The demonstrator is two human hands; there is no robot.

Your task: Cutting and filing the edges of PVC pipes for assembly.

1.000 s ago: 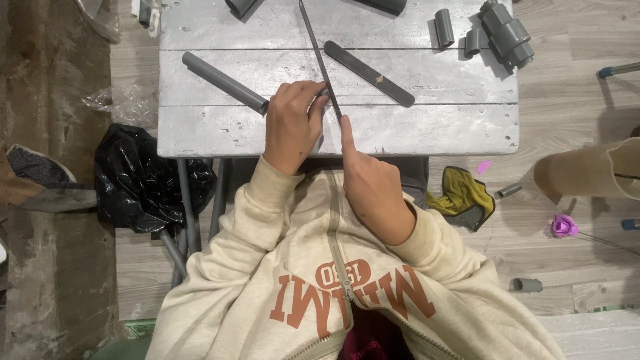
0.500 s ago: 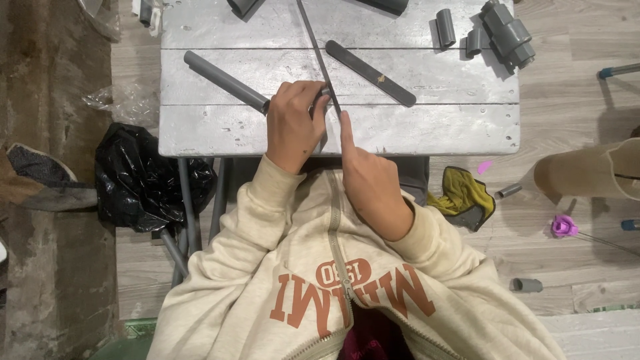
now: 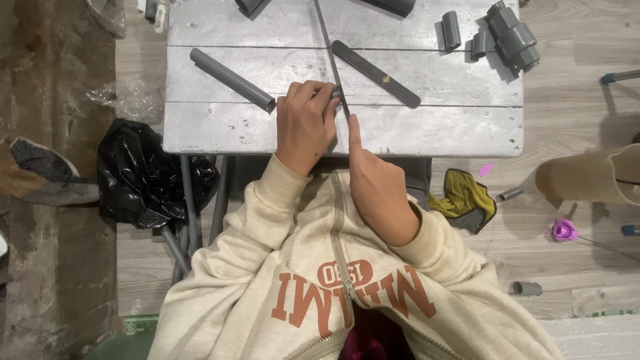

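The left hand [image 3: 307, 123] is closed around the near end of a long grey pipe [image 3: 230, 79], which lies slanting across the table [image 3: 433, 127] toward its far left corner. The right hand [image 3: 377, 187] grips a thin metal file [image 3: 328, 47], forefinger stretched along the blade; the file crosses the pipe's end right at the left fingers and runs up toward the far edge. The two hands sit close together near the table's near edge, each clamped on its own thing.

One flat dark file [image 3: 377, 65] lies just right of the thin one, slanting toward the right. Near the far right corner are two short pipe pieces [image 3: 452, 30] side by side and one grey pipe joint [image 3: 513, 39]. More pipe ends, cut off at the far edge, cannot be counted.

On the floor: one black bag [image 3: 143, 177] left of the table, one yellow rag [image 3: 467, 197], two short pipe offcuts [image 3: 527, 288], and one purple flower [image 3: 564, 230].
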